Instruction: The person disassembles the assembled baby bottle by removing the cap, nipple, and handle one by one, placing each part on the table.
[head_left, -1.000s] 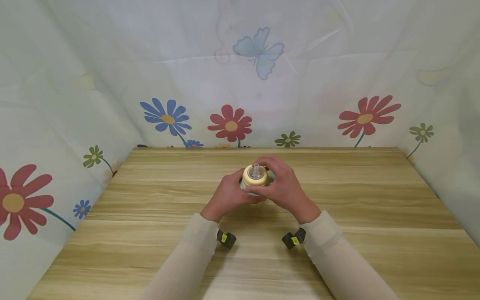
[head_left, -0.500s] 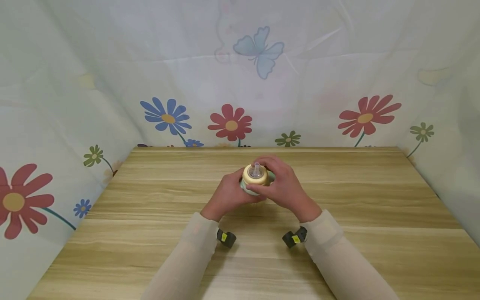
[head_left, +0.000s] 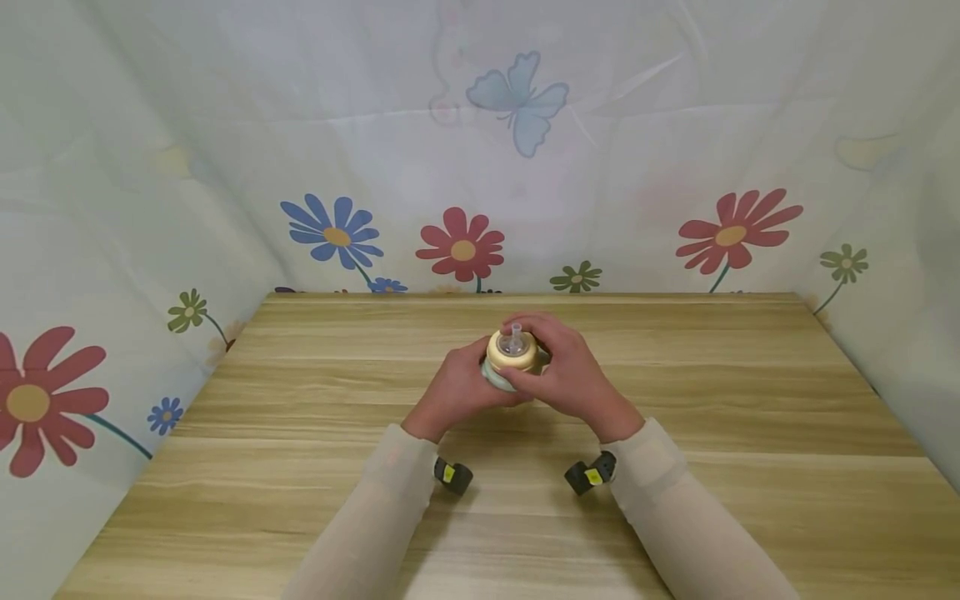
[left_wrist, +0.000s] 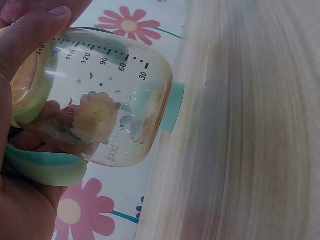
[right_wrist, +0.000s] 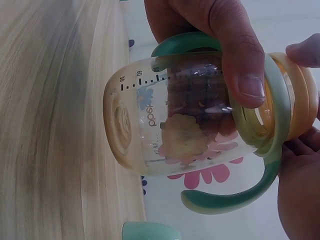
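Over a wooden worktop [head_left: 300, 417], a person's left hand [head_left: 459, 382] grips a clear, green-handled bottle [right_wrist: 160, 115] while the right hand [head_left: 570, 368] pinches the yellow ring [head_left: 512, 362] around its spout [head_left: 516, 334].

Bottle [right_wrist: 170, 120] that looked like clear, glossy plastic, handle [right_wrist: 225, 202] that looked like smooth, matt plastic, spout [head_left: 516, 335] that looked translucent, tabletop [head_left: 300, 400] that showed smooth wood grain, backdrop [head_left: 300, 125] that looked creased, faintly shiny, sleeves [head_left: 697, 517] that looked like matt cloth

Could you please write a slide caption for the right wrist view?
The left hand grips a see-through, green-handled bottle while the right hand holds its yellow collar, over a wooden table.
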